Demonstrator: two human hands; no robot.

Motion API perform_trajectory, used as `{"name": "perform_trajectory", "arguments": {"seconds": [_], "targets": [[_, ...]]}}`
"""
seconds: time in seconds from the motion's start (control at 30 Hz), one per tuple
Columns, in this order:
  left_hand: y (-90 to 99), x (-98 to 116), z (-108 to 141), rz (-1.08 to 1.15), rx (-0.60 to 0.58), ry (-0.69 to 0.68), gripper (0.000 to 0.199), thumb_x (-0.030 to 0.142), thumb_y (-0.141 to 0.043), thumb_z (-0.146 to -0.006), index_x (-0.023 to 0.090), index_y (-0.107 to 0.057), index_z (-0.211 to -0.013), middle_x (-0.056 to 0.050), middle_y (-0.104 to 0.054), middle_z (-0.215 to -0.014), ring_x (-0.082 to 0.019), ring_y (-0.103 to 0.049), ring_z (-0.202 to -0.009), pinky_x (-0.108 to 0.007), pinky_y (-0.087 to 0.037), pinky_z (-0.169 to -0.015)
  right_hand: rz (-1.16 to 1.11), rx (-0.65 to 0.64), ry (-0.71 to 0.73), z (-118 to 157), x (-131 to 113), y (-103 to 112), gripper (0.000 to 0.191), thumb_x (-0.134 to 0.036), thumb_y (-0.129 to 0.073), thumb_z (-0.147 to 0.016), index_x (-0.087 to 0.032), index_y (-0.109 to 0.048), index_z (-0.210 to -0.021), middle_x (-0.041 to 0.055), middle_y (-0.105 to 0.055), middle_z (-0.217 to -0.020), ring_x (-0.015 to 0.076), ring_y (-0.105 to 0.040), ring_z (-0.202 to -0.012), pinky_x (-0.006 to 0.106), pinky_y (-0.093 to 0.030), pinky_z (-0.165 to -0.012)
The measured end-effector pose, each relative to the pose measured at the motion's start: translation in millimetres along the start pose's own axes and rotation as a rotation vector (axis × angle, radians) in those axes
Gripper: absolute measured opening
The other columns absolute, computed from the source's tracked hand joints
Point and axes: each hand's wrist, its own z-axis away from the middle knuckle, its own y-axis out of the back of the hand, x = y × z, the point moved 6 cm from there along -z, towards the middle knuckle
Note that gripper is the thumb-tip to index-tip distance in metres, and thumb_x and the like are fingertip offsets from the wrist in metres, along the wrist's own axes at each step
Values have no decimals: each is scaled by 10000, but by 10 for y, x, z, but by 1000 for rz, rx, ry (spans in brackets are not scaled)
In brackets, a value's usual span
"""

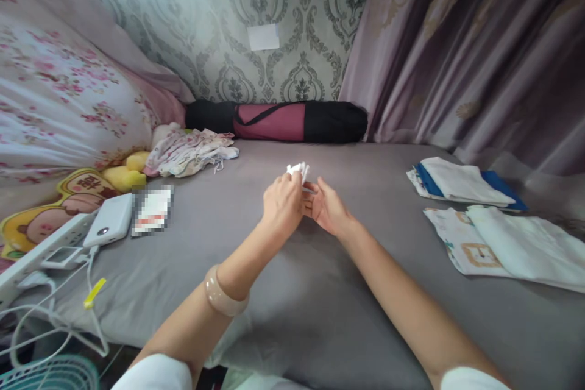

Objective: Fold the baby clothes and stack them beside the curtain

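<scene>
My left hand [283,204], with a beige bangle on the wrist, is closed on a small white bunched thing [299,169]. Only its upper end, with a few narrow strips sticking up, shows above the fingers, so its kind is hard to make out. Just to the right is my right hand [326,206], palm turned inward, thumb raised and fingers loosely curved and apart. Its fingertips reach close to the left hand; whether they touch the white thing is hidden. Both hands are above the grey bed sheet [274,280].
Folded cloths [466,181] and a lion-print cloth [479,254] lie at right. Crumpled clothing [194,152], a white power bank [108,219] and a power strip [46,250] with cables are at left. A black-and-maroon long bag [274,122] lies along the wall.
</scene>
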Motion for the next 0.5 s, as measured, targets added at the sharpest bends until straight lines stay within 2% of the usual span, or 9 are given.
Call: {"name": "perform_trajectory", "arguments": {"seconds": [0.1, 0.17, 0.23, 0.37, 0.43, 0.5], "targets": [[-344, 186, 110, -17, -118, -106, 157, 134, -467, -840, 193, -563, -950, -142, -622, -945, -290, -597, -909, -360, -461, -756, 108, 46, -116, 0, 95, 179, 622, -545, -116, -997, -178, -610, -1086, 91, -723, -833, 201, -692, -745, 351, -543, -742], [-587, 279, 208, 23, -191, -190, 139, 153, -452, -860, 185, -567, -930, -150, -625, -930, -288, -600, -889, -377, -477, -766, 175, 62, -166, -9, 176, 307, 640, -537, -109, -998, -175, -630, -1081, 85, -724, -812, 201, -691, -735, 334, -539, -732], [-749, 370, 300, 108, -228, -291, 125, 174, -452, -875, 185, -572, -907, -140, -631, -927, -276, -605, -894, -388, -488, -808, 187, 79, -162, -22, 227, 415, 626, -488, -116, -1008, -162, -647, -1067, 89, -727, -817, 202, -693, -747, 319, -538, -724], [-793, 405, 390, 347, -255, -388, 111, 169, -484, -865, 181, -593, -883, -103, -653, -936, -220, -625, -896, -341, -504, -833, 227, 199, -127, -7, 217, 628, 452, -371, -269, -1011, -132, -653, -1032, 83, -721, -778, 178, -673, -656, 276, -529, -627], [-724, 297, 389, 460, -251, -378, 134, 152, -501, -849, 183, -612, -918, -82, -669, -982, -185, -634, -892, -296, -510, -814, 358, 249, -152, 28, 170, 728, 344, -335, -374, -990, -127, -648, -1013, 75, -716, -766, 164, -662, -623, 259, -525, -601], [-636, 75, 366, 507, -203, -311, 173, 144, -506, -842, 187, -625, -960, -70, -675, -1037, -161, -638, -872, -272, -513, -792, 610, 330, -134, 73, 63, 832, 277, -308, -443, -968, -126, -646, -1015, 94, -722, -826, 177, -685, -701, 272, -539, -660]]}}
